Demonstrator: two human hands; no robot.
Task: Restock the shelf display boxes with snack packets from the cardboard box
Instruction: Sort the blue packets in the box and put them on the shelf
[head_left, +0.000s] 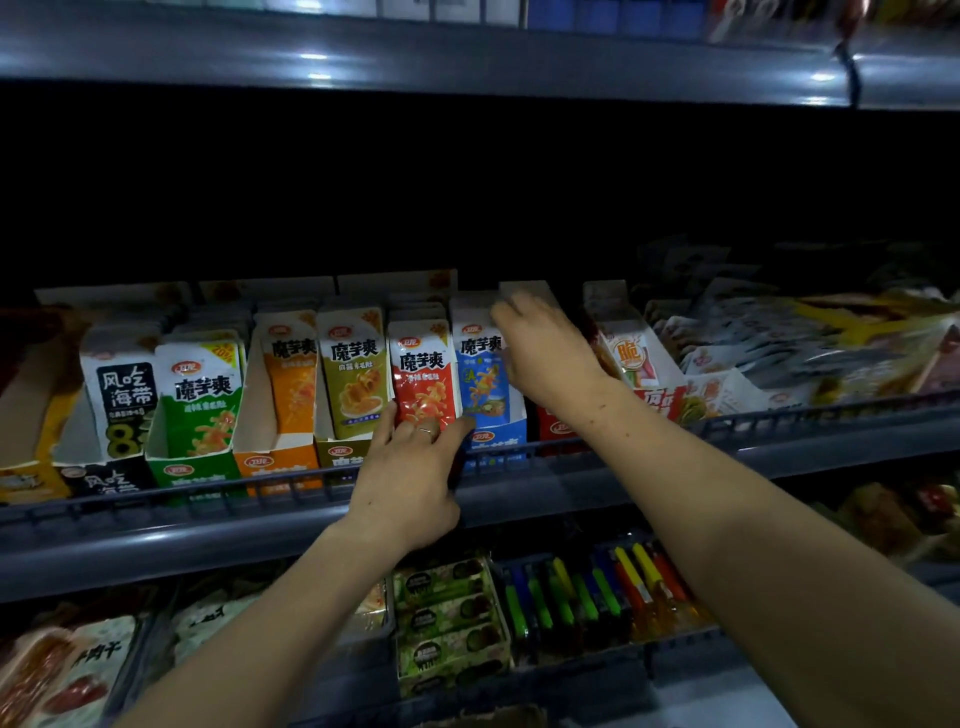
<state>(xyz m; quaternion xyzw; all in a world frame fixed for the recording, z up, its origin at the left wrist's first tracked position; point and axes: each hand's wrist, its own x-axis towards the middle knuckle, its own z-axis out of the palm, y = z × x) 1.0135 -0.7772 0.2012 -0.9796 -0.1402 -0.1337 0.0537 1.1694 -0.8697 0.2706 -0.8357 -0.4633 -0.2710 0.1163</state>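
While both arms reach up to the middle shelf (571, 483), the left hand (410, 467) rests at the shelf's front rail with its fingers spread and fairly straight, the fingertips touching the bottom edge of the red packet (423, 374); a ring (426, 431) sits on one finger. That hand grips nothing. The right hand (545, 348) is higher and further back, its fingers bent over the top right edge of the blue packet (480, 376), though blur hides whether it truly pinches the packet or only touches it. Every front packet stands upright with its long axis vertical, printed face toward the aisle and top leaning slightly back. Each row stands in its own open-fronted display box, side by side along the shelf: from the left a black packet (124, 400), a green packet (205, 400), an orange packet (291, 369), an olive packet (356, 371), then the red and blue ones. The blue box (496, 447) sits just right of the red row, and a further red box (558, 426) shows beneath the right wrist. To the right, loose pale packets (727, 353) lie tilted in a heap. On the shelf below, coloured lighters (597, 592) stand in a tray beside a green carton (449, 618).
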